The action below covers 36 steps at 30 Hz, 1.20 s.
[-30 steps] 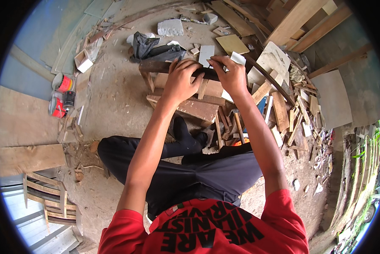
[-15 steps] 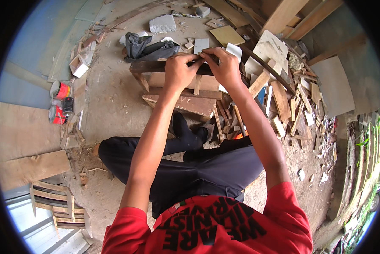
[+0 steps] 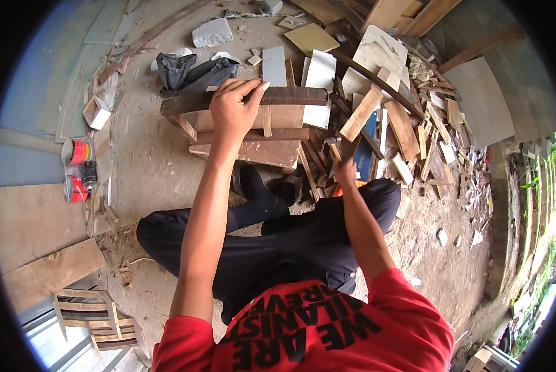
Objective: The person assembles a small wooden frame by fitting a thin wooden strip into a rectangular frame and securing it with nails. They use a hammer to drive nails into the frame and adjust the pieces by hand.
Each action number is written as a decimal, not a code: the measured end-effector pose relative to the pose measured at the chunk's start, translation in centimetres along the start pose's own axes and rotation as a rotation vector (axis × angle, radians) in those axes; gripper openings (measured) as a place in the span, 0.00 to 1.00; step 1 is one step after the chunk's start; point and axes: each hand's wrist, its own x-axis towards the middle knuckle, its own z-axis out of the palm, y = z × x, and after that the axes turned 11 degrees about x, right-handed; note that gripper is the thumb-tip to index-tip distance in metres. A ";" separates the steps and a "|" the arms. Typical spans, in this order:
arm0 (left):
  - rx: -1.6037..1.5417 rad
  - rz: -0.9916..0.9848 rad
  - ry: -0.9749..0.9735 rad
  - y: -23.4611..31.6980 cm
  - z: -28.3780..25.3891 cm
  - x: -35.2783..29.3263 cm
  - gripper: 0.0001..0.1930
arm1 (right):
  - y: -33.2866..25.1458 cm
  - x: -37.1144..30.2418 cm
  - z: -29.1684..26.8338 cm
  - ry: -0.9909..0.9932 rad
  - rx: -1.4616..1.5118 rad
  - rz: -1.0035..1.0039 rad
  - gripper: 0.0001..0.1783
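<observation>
A heap of scrap wood (image 3: 403, 127) spreads to the right of a seated person in a red shirt (image 3: 383, 301), with a wooden frame (image 3: 266, 121) just beyond the crossed legs (image 3: 284, 248). Its dark top rail (image 3: 299, 95) lies under the left hand (image 3: 233, 106), whose thumb and fingertips are drawn together; whether they pinch anything is too small to tell. The right hand (image 3: 345, 173), slightly blurred, wraps the handle of a hammer (image 3: 334, 150), head pointing forward, right of the frame. Half a second earlier both hands met at the rail; now only the left remains there.
</observation>
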 end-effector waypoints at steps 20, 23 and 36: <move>0.015 -0.092 -0.012 0.0 -0.6 -0.5 0.08 | -19.8 6.5 -14.1 0.211 0.747 -0.217 0.22; 0.017 -0.090 -0.009 -0.2 -0.6 -0.9 0.08 | -28.7 4.2 -22.1 -0.105 0.975 -0.221 0.16; -0.001 -0.066 0.023 0.2 -0.5 -0.5 0.07 | -37.5 4.5 -29.7 -0.664 0.202 -0.817 0.13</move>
